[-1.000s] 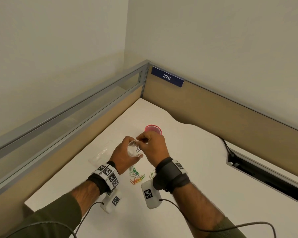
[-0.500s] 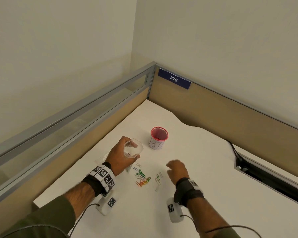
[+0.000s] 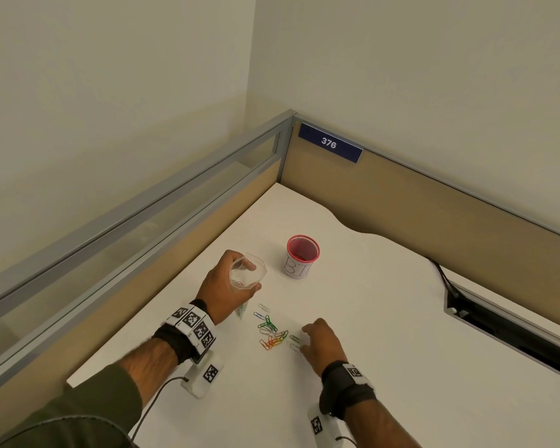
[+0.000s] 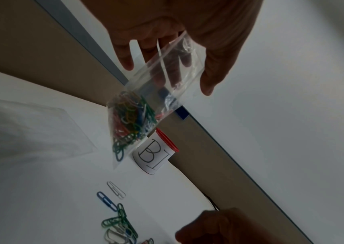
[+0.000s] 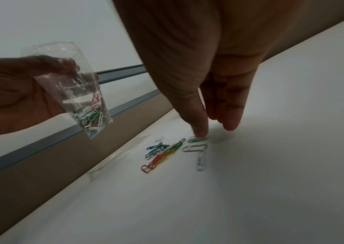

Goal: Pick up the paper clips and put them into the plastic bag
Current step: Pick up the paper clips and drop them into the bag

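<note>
My left hand [image 3: 224,284] holds a small clear plastic bag [image 3: 247,273] [image 4: 145,105] [image 5: 79,97] above the white desk, mouth held wide, with several coloured paper clips in its bottom. A loose pile of coloured paper clips [image 3: 272,334] [image 5: 162,153] [image 4: 120,224] lies on the desk between my hands. My right hand [image 3: 317,341] [image 5: 210,127] is lowered to the desk at the pile's right edge, fingers extended down. Its thumb tip [image 5: 200,133] touches a green clip [image 5: 197,140]. It holds nothing.
A red-rimmed cup [image 3: 302,257] [image 4: 156,155] labelled with letters stands behind the pile. Another flat clear bag [image 4: 30,128] [image 5: 122,155] lies on the desk to the left. Partition walls [image 3: 401,202] close the desk's back and left. A cable slot [image 3: 511,331] opens at the right.
My right hand left the bag's mouth and came down to the desk beside the loose clips. The left hand stays up with the bag.
</note>
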Tool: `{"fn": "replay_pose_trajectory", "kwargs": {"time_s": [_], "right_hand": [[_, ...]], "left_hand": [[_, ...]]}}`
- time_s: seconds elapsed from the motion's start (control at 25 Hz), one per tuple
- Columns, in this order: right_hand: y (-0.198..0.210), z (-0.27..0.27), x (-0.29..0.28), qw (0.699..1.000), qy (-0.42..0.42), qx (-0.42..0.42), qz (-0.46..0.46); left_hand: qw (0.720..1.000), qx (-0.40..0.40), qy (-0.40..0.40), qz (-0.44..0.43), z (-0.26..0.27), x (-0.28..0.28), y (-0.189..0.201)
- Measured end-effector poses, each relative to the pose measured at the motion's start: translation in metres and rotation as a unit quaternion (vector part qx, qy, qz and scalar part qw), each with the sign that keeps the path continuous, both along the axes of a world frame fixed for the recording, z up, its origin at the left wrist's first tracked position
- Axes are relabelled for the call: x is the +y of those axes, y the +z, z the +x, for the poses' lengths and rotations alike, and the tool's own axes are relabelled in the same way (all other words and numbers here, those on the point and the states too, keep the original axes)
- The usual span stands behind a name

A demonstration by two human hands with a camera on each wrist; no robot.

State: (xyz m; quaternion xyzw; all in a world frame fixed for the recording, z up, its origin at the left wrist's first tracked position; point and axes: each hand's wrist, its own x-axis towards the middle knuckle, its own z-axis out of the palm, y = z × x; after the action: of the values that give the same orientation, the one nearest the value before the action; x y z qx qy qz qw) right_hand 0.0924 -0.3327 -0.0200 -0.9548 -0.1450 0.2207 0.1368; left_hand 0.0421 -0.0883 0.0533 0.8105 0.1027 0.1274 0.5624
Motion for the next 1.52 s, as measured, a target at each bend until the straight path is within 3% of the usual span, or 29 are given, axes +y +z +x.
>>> {"fn": "replay_pose_trajectory", "kwargs": {"time_s": [0.16,0.4,0.52,0.68,0.8,0.92,1.16,1.32,1.52], "right_hand": [[-0.002,-0.014,-0.004,0.998,-0.062,0.004,-0.018],[-0.001,-0.001,0.046,0.999,-0.025,-0.019,0.03],[0.007,0.02,0.058,0.998,0.039,-0.036,0.038],[0.012,0.034,0.081,0.977,0.211,0.004,-0.01],[0.006,0.027,0.079,0.972,0.233,0.033,-0.017],[-0.006,0.017,0.054,0.962,0.269,-0.009,-0.036],[0.002,0.005,0.009,0.972,0.234,-0.032,0.012],[0.004,0.0,0.014,0.961,0.274,0.003,-0.04],[-0.005,-0.006,0.034,0.96,0.263,-0.086,-0.051]], "left_hand": [[1.0,-0.002,0.003,-0.006,0.0,0.0,-0.002],[1.0,0.002,0.017,-0.012,-0.004,0.004,-0.003],[1.0,0.008,0.029,-0.008,-0.006,0.009,-0.002],[0.999,0.004,0.037,-0.002,-0.008,0.015,0.001],[0.999,0.001,0.047,-0.007,-0.009,0.017,0.002],[0.999,-0.001,0.052,-0.008,-0.009,0.017,0.002],[0.999,0.007,0.04,-0.006,-0.011,0.01,0.001],[0.999,0.017,0.034,-0.007,-0.01,0.007,-0.001],[0.999,0.013,0.036,-0.015,-0.007,0.004,-0.001]]}}
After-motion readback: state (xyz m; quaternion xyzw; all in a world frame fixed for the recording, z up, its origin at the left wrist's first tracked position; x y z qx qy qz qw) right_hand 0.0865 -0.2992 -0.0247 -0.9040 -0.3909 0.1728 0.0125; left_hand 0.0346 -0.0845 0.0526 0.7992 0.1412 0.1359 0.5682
